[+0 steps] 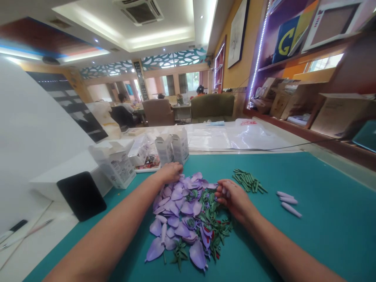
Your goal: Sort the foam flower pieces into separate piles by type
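Note:
A loose heap of lilac foam petals (179,219) lies on the teal cutting mat (308,239), mixed with dark green leaves and red-tipped pieces (213,231). My left hand (170,173) rests on the far edge of the heap, its fingers curled down among the petals. My right hand (233,197) touches the heap's right side with its fingers bunched. Whatever lies under either hand's fingers is hidden. To the right are a bundle of short green tubes (249,181) and several pale lilac bud shapes (288,199).
Open white cartons (113,165) stand beyond the mat, beside a white tray of small parts (147,161). A black pad (81,196) lies at the mat's left edge, and pens (17,231) lie further left. Plastic sheeting (232,135) lies beyond. Seated people (125,103) work in the distance.

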A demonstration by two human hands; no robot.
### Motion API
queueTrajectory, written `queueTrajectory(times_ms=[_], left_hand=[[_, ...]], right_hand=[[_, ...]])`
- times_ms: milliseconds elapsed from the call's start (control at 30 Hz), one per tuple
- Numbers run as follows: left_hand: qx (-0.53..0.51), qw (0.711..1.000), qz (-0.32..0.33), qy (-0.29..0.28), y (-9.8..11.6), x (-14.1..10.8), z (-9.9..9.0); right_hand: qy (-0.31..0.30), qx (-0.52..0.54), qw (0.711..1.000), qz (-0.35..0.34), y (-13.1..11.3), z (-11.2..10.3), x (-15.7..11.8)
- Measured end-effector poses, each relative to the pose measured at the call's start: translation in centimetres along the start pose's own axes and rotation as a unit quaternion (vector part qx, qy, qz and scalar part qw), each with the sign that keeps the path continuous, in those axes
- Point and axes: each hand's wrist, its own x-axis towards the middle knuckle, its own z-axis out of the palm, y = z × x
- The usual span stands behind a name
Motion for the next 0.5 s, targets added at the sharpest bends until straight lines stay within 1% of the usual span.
queueTrajectory(times_ms=[100,167,233,367,500], left_hand=[[-0.069,0.997,-0.01,0.03,1.3,-0.8,-1.2],[-0.125,0.991,-0.002,0.049,2.9,-1.5,-1.7],[-0.182,0.982,0.017,0.053,4.9,-2.5,-1.8],[-0.25,0.966,0.043,0.058,8.6,-4.3,-1.1],[-0.271,0.958,0.049,0.079,10.8,-5.3,-0.2]], right_hand=[[-0.02,-0.003,1.0,0.023,-0.2,0.8,-1.0],[-0.036,-0.006,0.999,0.039,-0.2,1.3,-1.7],[-0.051,-0.004,0.997,0.057,0.0,1.7,-2.2],[-0.089,0.027,0.993,0.075,0.8,2.0,-2.6],[-0.139,0.034,0.988,0.061,1.5,2.2,-2.9]])
